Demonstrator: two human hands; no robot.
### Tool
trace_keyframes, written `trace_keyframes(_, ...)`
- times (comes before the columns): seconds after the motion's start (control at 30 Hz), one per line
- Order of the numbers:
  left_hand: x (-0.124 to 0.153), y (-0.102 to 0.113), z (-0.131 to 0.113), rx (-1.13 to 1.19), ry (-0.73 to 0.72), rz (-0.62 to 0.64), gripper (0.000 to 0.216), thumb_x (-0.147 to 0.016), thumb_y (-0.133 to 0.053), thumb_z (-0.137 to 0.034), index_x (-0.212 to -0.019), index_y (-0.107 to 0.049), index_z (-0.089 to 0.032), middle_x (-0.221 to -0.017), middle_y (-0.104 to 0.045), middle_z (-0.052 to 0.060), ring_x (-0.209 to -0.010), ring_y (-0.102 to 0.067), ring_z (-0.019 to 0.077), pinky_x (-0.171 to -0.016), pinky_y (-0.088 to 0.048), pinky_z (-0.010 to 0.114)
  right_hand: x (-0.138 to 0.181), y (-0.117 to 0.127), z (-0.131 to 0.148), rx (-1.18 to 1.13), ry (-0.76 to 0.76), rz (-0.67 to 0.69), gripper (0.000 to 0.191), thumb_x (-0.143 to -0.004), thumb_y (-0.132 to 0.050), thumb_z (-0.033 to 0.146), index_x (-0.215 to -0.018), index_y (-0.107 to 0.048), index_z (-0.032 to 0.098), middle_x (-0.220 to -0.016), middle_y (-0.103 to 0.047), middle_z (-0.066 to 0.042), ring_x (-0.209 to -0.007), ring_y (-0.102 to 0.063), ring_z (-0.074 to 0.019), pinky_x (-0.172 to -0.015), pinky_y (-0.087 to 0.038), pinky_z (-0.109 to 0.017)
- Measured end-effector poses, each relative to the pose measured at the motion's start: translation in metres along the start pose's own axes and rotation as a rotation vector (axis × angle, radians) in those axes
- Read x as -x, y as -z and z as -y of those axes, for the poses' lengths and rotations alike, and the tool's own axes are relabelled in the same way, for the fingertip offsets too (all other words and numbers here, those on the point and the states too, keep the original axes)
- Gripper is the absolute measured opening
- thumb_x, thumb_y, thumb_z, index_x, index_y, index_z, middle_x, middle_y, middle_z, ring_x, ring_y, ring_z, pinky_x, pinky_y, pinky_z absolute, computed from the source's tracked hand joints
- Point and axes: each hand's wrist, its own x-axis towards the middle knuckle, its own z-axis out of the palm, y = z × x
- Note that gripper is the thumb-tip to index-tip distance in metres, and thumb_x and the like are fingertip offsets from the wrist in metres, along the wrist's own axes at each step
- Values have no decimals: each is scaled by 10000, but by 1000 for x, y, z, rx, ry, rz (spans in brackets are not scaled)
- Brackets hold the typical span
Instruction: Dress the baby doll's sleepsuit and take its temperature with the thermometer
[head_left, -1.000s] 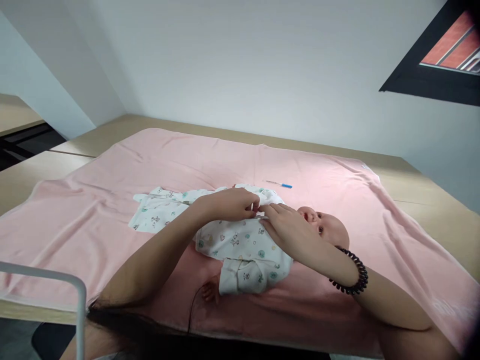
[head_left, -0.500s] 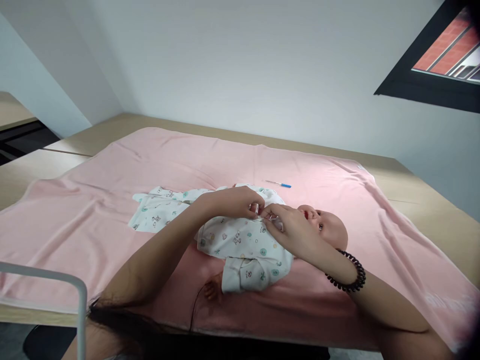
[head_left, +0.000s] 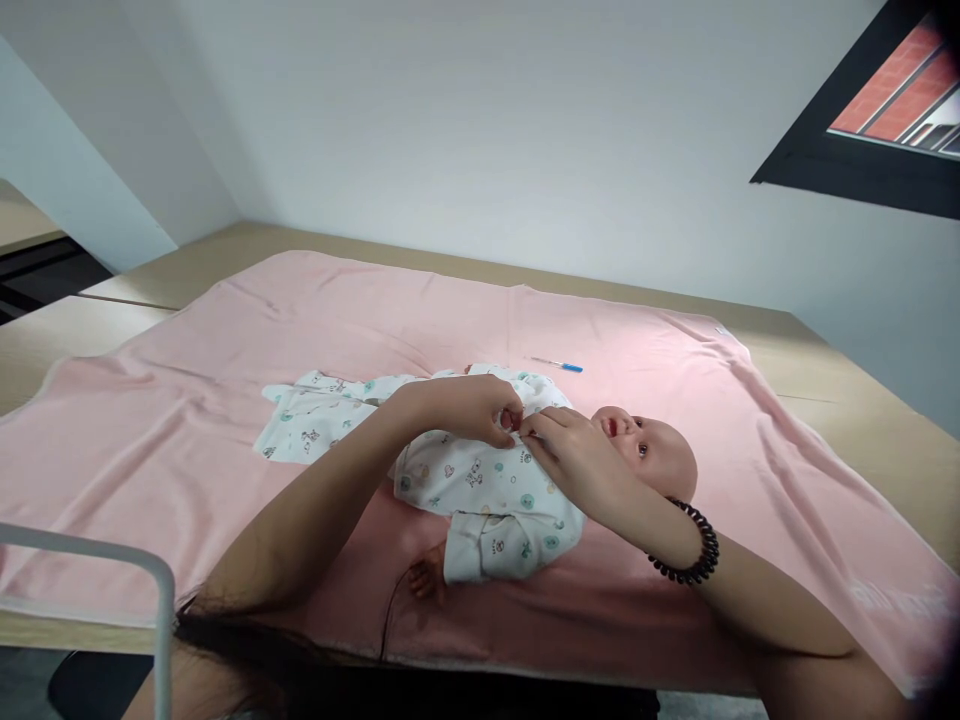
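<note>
A baby doll (head_left: 664, 458) lies on its back with its head to the right. It wears a white long-sleeved baby shirt (head_left: 480, 480) printed with animals and green dots, and matching trousers (head_left: 300, 420). Over the middle of the chest my left hand (head_left: 476, 408) curls its fingers and thumb at the shirt's front. Close beside it, nearer the doll's chin, my right hand (head_left: 577, 450) pinches the shirt at the same spot. The fingertips of both hands nearly meet; the small bit of cloth between them is mostly hidden.
A pink blanket (head_left: 360, 310) covers most of the wooden table (head_left: 862, 390). Beyond the doll lies a thin thermometer-like stick with a blue end (head_left: 571, 368). A grey metal rail (head_left: 90, 545) stands at the lower left. The wall (head_left: 487, 150) rises behind the table.
My right hand has shifted slightly left, and its fingers have closed in more tightly on the shirt front. My left hand has stayed at the chest, its fingers curling a little. The doll lies as before.
</note>
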Motion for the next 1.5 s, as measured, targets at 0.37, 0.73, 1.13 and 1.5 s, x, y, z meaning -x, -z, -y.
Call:
trace_keyframes(0.37,-10,-9,1,-19,-54,-25,173,-796,-540,-174,-629,-494,-172,-635,-521,-8,-607,-401,115,-589,-291,298,3,-18,-1,359,156,-211,135,-970,-586,96,-967,-715,136,-949,-679,-65,-916,-559,-224,-774,-426,-370)
trace_keyframes(0.73,-14,-3,12,44,-82,-8,72,-828,-567,-185,-854,-632,-167,-822,-639,6,-747,-542,124,-695,-393,267,4,-26,-5,359,174,-262,213,-943,-512,20,-1037,-677,116,-883,-672,-72,-850,-583,-220,-786,-446,-372)
trace_keyframes(1.13,-20,0,29,338,-148,5,139,-748,-635,-153,-880,-673,-165,-779,-629,-5,-740,-576,117,-678,-440,247,2,-12,1,181,7,-136,103,-1005,-513,136,-979,-613,142,-818,-669,-62,-784,-634,-214,-673,-424,-319)
trace_keyframes(1.5,-1,11,18,173,-45,43,151,-875,-613,-294,-965,-619,-174,-861,-617,1,-740,-528,115,-672,-415,247,0,-13,2,-6,20,-141,305,-999,-415,98,-1254,-575,143,-1155,-682,-144,-1109,-627,-277,-894,-535,-441)
